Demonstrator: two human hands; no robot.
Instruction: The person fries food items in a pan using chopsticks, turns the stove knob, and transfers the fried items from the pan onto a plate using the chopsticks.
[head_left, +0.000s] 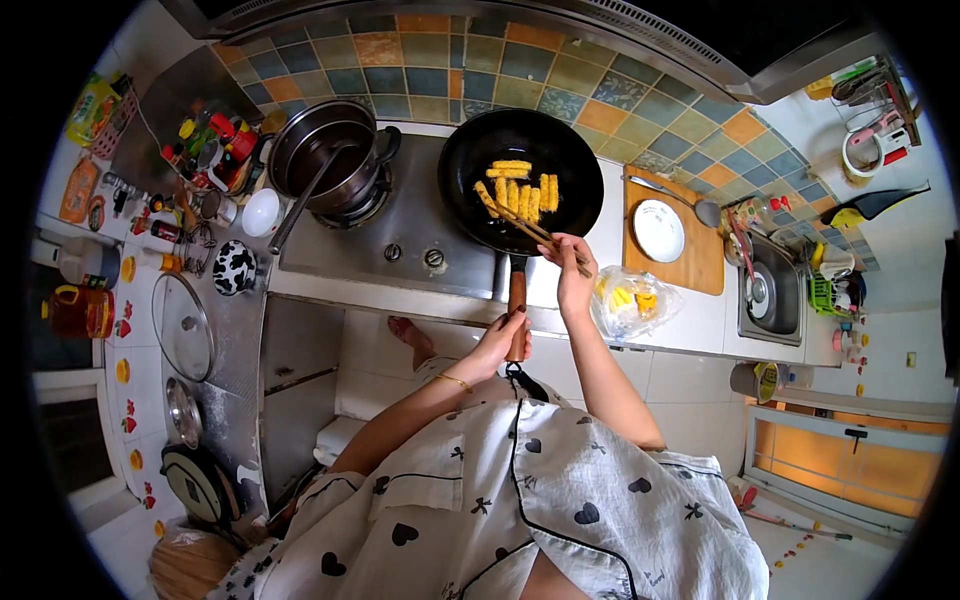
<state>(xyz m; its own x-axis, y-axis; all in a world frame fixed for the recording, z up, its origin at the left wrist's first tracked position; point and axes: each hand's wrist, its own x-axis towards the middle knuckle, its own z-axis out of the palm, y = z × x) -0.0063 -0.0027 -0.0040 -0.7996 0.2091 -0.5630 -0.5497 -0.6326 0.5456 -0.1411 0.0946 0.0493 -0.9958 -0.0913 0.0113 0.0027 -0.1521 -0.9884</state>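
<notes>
My left hand (500, 345) is wrapped round the wooden handle (517, 290) of a black frying pan (572, 150), which sits on the right side of the stove. With my right hand (573, 277) I grip wooden chopsticks (540, 236); their tips reach into the pan beside the food. Several yellow-brown food sticks (525, 197) lie in the pan, most side by side, one across the top. Right of my right hand, a clear plastic bag (640, 300) with yellow pieces in it rests on the counter edge.
A steel pot (322, 150) with a ladle (305, 205) stands on the left burner. To the right are a wooden cutting board (700, 255), a white plate (658, 230), a spatula (706, 212) and a sink (775, 318). Bottles and a white bowl (262, 213) crowd the left.
</notes>
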